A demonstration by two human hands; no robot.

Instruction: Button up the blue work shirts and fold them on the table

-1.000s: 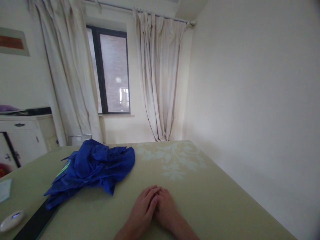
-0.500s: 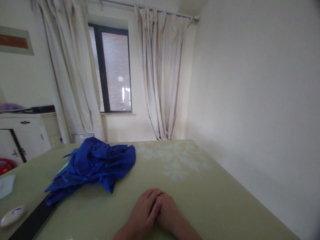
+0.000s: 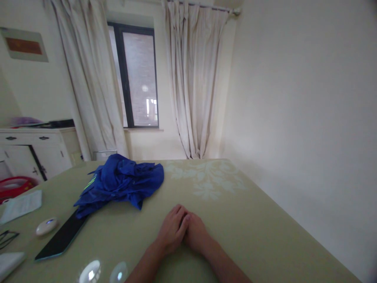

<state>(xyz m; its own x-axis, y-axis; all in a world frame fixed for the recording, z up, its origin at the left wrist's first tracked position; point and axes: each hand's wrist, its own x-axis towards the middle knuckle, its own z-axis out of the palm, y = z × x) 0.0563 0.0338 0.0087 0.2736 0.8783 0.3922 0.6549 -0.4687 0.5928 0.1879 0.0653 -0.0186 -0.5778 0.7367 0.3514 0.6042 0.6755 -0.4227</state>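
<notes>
My left hand (image 3: 173, 229) and my right hand (image 3: 196, 232) rest together on the table (image 3: 253, 236), closed against each other. The left thumb and fingers lie along the right hand, whose fingertips are hidden. No object shows in either hand. Ahead and to the left lies a crumpled blue garment (image 3: 123, 182) with yellow-green stripes at its left side. Its near end covers part of a flat black tablet-like slab (image 3: 61, 237). Both hands are apart from these things.
On the left are a white oval mouse-like device (image 3: 46, 226), a paper sheet (image 3: 23, 206), dark-framed glasses (image 3: 8, 237) and a white object (image 3: 11, 263) cut by the frame edge. A red-rimmed basin (image 3: 17, 188) stands beyond. A wall (image 3: 309, 118) runs along the right.
The view has shifted, bringing more of the table's left and near side into sight, with the glasses and the white object. My hands stay together; the garment has not visibly moved on the table.
</notes>
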